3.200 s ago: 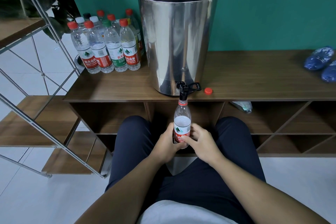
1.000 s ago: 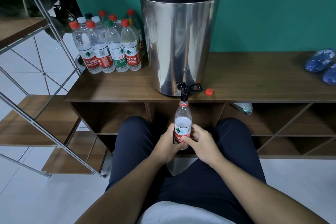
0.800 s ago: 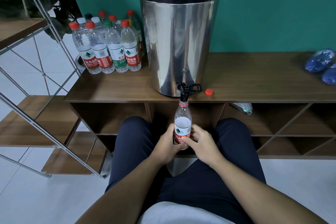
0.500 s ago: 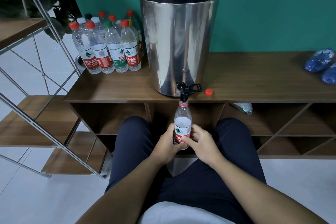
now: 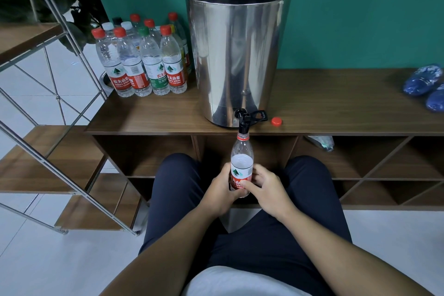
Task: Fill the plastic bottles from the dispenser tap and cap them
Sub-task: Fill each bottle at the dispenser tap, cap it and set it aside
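From the head camera: left hand curled round the lower part of the uncapped bottle, right hand gripping it from the other side, thumb across the red label. Bottle upright between the knees, in front of the shelf's edge, mouth directly under the black tap of the steel dispenser. Inside the bottle, water level near the top of the label. Red cap lying on the wooden shelf top, just right of the tap. Cluster of capped bottles standing left of the dispenser. Blue bundles at the far right edge.
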`<action>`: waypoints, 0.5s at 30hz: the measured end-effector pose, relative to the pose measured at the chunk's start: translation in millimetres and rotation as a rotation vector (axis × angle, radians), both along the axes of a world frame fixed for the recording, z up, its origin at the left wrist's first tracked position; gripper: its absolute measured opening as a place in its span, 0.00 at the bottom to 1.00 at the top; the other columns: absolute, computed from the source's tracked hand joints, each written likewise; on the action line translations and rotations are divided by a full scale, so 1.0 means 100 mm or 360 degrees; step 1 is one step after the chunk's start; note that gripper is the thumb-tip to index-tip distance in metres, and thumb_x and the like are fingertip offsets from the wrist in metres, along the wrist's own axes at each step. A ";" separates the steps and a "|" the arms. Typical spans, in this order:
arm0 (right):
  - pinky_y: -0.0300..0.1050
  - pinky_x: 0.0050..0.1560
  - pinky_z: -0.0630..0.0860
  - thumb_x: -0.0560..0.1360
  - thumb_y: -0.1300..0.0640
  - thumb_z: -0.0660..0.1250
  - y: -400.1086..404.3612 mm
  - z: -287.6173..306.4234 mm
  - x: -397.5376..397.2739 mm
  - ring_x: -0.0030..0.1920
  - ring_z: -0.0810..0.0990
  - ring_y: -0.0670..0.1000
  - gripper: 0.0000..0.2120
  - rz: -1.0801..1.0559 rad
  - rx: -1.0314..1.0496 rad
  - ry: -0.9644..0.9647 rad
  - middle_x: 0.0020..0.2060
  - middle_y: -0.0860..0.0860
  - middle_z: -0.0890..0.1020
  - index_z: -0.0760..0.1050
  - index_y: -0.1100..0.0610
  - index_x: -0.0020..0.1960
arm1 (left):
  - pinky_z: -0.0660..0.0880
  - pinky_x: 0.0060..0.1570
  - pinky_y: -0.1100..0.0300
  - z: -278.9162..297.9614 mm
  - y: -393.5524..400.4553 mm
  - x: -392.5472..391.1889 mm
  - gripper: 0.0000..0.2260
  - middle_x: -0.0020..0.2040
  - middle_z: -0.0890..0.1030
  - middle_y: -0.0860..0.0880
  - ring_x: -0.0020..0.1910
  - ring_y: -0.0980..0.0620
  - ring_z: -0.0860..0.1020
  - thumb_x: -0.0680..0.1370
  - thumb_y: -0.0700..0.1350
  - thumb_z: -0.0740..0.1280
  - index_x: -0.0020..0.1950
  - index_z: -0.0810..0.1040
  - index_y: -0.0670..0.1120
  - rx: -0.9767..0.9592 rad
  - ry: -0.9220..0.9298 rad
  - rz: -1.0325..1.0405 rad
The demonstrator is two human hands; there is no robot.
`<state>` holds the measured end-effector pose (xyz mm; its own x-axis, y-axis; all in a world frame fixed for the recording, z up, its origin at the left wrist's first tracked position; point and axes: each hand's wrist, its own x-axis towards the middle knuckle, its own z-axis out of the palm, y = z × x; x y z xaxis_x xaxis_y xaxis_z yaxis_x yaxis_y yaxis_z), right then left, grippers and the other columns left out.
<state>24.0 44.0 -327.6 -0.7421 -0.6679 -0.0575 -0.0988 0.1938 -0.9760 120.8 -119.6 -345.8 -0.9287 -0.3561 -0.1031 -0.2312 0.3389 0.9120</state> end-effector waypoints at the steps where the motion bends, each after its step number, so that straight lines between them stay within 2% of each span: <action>1: 0.53 0.62 0.86 0.81 0.63 0.77 0.00 0.00 0.00 0.64 0.88 0.48 0.24 -0.0001 0.0000 0.0001 0.62 0.46 0.89 0.79 0.50 0.75 | 0.83 0.66 0.48 0.00 0.00 0.00 0.32 0.64 0.85 0.60 0.63 0.61 0.84 0.76 0.44 0.84 0.75 0.73 0.58 -0.0001 0.0001 0.0002; 15: 0.53 0.64 0.86 0.81 0.64 0.77 0.00 -0.01 0.00 0.64 0.88 0.47 0.24 -0.0007 -0.0016 -0.0007 0.61 0.45 0.89 0.80 0.51 0.74 | 0.84 0.66 0.46 0.00 0.01 0.00 0.31 0.64 0.86 0.59 0.63 0.59 0.85 0.75 0.44 0.83 0.73 0.74 0.59 0.0023 0.0023 -0.0002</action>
